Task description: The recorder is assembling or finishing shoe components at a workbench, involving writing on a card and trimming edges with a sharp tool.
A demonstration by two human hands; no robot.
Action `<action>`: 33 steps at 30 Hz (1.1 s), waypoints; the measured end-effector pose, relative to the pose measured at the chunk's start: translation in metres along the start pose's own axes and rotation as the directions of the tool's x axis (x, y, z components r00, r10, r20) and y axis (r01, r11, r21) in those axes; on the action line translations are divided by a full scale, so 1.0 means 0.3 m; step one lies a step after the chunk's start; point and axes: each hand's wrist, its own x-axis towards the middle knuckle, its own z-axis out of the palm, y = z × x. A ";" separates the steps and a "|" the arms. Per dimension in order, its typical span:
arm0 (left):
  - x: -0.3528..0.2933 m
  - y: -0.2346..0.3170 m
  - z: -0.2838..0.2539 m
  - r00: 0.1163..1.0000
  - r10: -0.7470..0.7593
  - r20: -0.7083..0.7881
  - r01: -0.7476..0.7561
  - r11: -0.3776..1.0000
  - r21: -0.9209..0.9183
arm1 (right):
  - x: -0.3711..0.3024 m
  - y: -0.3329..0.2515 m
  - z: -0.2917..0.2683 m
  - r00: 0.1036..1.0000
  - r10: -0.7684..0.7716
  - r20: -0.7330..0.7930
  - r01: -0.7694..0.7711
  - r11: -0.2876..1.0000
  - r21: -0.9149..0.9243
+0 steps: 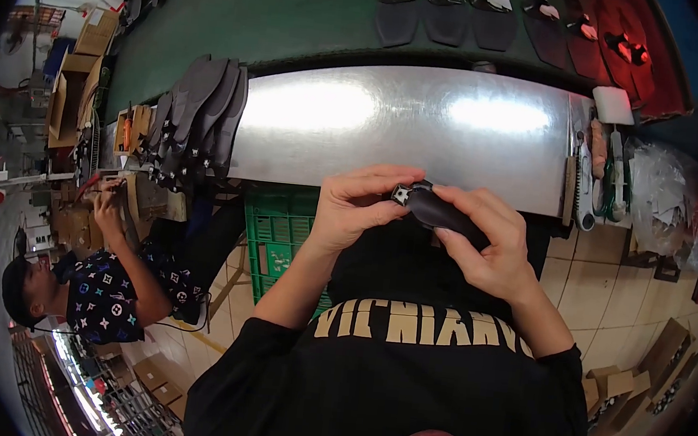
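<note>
Just over the near edge of the metal worktop, I hold a dark shoe sole (443, 213) in both hands. A pale piece with small dark spots shows at its left end. My left hand (360, 206) has its thumb and fingers closed on that end. Around the sole's right part, my right hand (488, 240) is wrapped, thumb below and fingers above. A pile of similar dark soles (205, 107) lies overlapped at the worktop's left end, with small light bits at their near ends.
Behind the metal worktop (405, 160) runs a green belt (293, 11) carrying a row of soles (446, 17), the right ones under red light. Tools (618, 172) and a clear plastic bag (670, 198) sit right. A green crate (276, 236) stands below. Another person (107, 287) works at left.
</note>
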 end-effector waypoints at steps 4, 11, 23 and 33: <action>0.002 0.001 -0.012 0.995 0.047 0.091 -0.049 0.999 0.018 | 0.019 0.001 -0.012 0.996 -0.080 0.038 0.084 0.990 -0.113; 0.000 0.000 -0.034 0.975 0.014 0.223 -0.037 0.994 0.099 | 0.006 -0.003 -0.001 0.992 -0.109 0.060 0.120 0.966 -0.228; -0.025 -0.034 0.028 0.985 -0.152 0.077 0.149 0.988 0.047 | -0.035 0.065 0.022 0.971 0.230 0.062 -0.231 0.973 0.005; -0.041 -0.042 0.053 0.961 -0.265 -0.074 0.268 0.963 0.033 | -0.023 0.061 0.014 0.982 -0.110 0.154 0.156 0.933 -0.325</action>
